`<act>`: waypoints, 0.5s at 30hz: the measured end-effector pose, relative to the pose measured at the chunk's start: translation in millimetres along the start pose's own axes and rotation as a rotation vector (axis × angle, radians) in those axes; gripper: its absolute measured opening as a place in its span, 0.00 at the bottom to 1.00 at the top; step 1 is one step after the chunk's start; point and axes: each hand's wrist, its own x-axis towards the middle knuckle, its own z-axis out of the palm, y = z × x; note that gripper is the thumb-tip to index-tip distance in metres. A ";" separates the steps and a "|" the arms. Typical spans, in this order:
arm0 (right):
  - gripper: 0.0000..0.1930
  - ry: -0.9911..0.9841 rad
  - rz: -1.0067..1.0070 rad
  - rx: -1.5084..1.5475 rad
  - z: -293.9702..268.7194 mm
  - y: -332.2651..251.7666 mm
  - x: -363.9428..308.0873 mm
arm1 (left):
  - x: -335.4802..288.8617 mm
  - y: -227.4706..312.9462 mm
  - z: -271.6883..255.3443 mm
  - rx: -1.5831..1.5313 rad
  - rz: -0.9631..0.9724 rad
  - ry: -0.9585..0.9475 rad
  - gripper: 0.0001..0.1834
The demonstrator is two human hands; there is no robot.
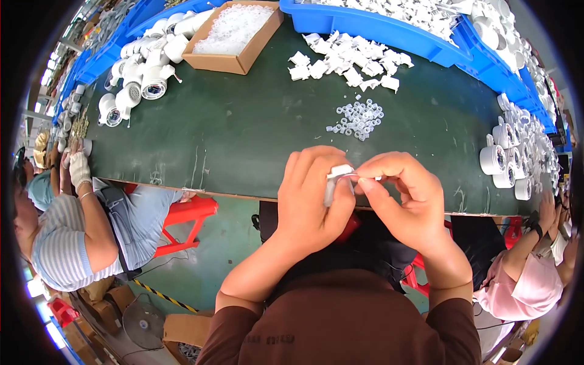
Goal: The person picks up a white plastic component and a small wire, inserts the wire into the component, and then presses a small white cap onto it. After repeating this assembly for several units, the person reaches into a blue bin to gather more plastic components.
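Over the front edge of the green table, my left hand [311,198] is closed round a small white plastic part [339,172], whose top shows between thumb and fingers. My right hand [406,198] meets it from the right, thumb and forefinger pinched together at the part's side. A thin pale piece seems to sit in that pinch, too small to name. Beyond my hands lies a loose group of small clear plastic rings [360,119]. Farther back is a heap of white plastic parts [353,59].
An open cardboard box [214,62] of clear small pieces stands at the back left, beside white cylindrical housings [153,82]. Blue bins [389,38] line the back. More white housings [505,155] stand right. Co-workers sit at left [79,237] and right [524,281].
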 end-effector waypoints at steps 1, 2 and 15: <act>0.07 -0.003 -0.001 -0.001 1.3 3.4 -0.3 | 1.5 -1.0 0.9 -0.008 -0.010 0.037 0.11; 0.07 0.051 -0.038 -0.062 3.4 9.8 -1.3 | 2.3 -1.7 1.7 -0.019 -0.018 0.070 0.09; 0.04 0.150 0.116 0.124 10.9 23.7 -2.5 | 7.1 4.0 -0.7 -0.083 -0.017 -0.031 0.08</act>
